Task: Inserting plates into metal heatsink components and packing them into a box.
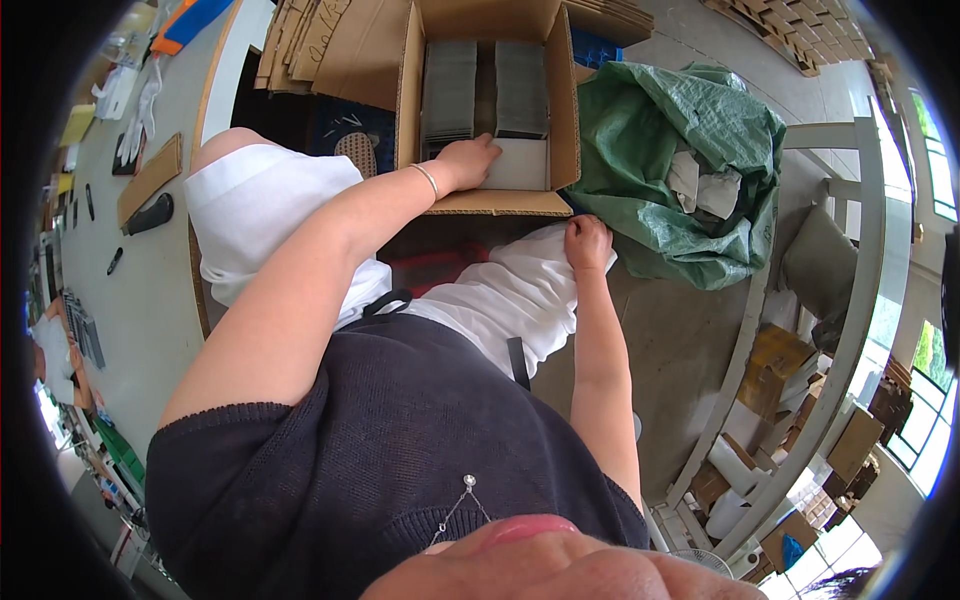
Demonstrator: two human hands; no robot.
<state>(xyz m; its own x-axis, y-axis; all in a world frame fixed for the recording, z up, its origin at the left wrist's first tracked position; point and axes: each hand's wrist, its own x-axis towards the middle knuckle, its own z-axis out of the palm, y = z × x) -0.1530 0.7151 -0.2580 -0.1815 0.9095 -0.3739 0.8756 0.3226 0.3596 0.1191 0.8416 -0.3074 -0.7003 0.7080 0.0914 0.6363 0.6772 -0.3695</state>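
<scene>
An open cardboard box (563, 110) stands in front of my knees. Inside, two rows of thin dark grey flat pieces (520, 90) are packed side by side, with a gap between them. A plain white piece (520, 165) lies at the near right of the box. My left hand (466, 163) reaches over the near edge into the box, next to the white piece. Its fingers are bent together and point right; whatever is under them is hidden. My right hand (588, 243) rests curled on my right thigh in white trousers, outside the box's near right corner, holding nothing visible.
A crumpled green plastic sack (690, 150) with whitish scraps sits right of the box. Flattened cardboard (350, 45) leans behind it at left. A long table (160, 260) on the left bears gloves (142, 115) and small tools. A white frame (870, 250) stands at the right.
</scene>
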